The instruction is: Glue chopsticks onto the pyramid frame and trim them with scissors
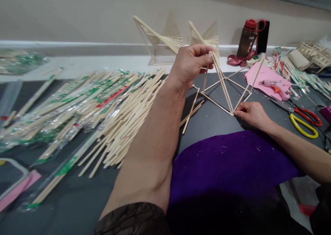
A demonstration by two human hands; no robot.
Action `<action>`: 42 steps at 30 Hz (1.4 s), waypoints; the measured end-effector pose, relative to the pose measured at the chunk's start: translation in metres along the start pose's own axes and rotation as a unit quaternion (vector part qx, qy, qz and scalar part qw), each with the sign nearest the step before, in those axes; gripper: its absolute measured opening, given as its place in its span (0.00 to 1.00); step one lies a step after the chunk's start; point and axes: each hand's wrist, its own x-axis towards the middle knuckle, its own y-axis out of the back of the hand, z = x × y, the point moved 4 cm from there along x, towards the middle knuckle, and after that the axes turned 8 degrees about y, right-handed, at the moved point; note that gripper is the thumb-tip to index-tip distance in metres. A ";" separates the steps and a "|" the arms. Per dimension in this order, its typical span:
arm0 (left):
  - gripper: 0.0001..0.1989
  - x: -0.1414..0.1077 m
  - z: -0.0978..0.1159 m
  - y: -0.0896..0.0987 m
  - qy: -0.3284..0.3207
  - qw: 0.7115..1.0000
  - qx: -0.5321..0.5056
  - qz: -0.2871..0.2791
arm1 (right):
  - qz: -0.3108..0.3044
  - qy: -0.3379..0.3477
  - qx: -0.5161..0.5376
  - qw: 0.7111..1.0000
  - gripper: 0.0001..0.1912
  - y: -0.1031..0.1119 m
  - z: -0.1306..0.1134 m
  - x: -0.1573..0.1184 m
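Pinching is what both of my hands do now, on one stick frame point(222, 80), which stands on the grey table point(74, 204) in front of me, a little to the right. My left hand point(190, 64) is high, at the top joint of the stick frame. Its thumb and first finger are closed on the joint, and the other fingers are bent below them; how tightly they are folded I cannot tell. My right hand point(254, 114) is low, at the near bottom corner. Its thumb and pointing finger come together at this corner, where several sticks meet, and the other fingers are curled toward the palm, partly hidden.

Between my left forearm and the stick frame lie some loose sticks point(191, 111), crossing each other. On the other side of this forearm there is a big pile of bare sticks point(134, 114), and next to it many wrapped sticks point(64, 105) in clear plastic with green marks. The purple cloth point(219, 155) is spread between my two arms, nearer to my body. Near my right hand lie the scissors point(291, 119), with red and yellow handles, and behind them the pink paper point(266, 74). The bottle point(245, 40) with red lid stands near the wall, beside a dark phone point(262, 40).
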 end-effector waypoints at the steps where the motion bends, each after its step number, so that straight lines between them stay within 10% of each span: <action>1: 0.06 0.000 0.000 0.000 0.000 1.000 0.004 0.001 | 0.000 0.007 -0.004 1.000 0.08 -0.001 0.000 0.000; 21: 0.06 0.003 -0.002 0.003 0.011 1.000 0.029 -0.001 | 0.002 0.031 0.161 0.987 0.13 0.006 0.000 -0.010; 42: 0.07 -0.003 0.002 0.001 0.005 1.000 0.011 -0.002 | 0.031 0.057 0.074 0.995 0.09 0.004 -0.002 -0.005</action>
